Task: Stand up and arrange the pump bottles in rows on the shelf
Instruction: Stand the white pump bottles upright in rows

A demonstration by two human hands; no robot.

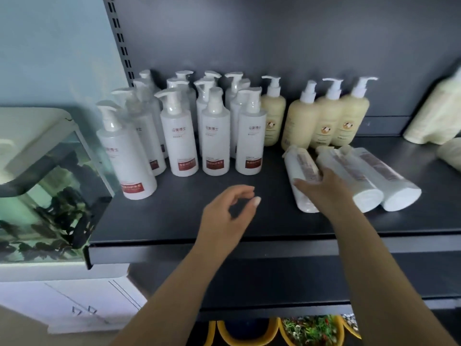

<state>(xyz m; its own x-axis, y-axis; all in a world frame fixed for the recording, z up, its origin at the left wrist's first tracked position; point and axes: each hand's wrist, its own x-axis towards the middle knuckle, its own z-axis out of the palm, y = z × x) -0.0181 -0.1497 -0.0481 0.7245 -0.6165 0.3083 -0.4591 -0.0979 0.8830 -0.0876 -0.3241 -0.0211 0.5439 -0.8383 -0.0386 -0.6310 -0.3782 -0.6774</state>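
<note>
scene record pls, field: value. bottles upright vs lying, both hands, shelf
upright white bottles: clustered in rows, left part of shelf
upright cream bottles: four, at the back
lying bottles: three, bases toward camera
right hand: on the leftmost lying bottle, fingers spread
left hand: empty, over the shelf front
fish tank: left of shelf
</note>
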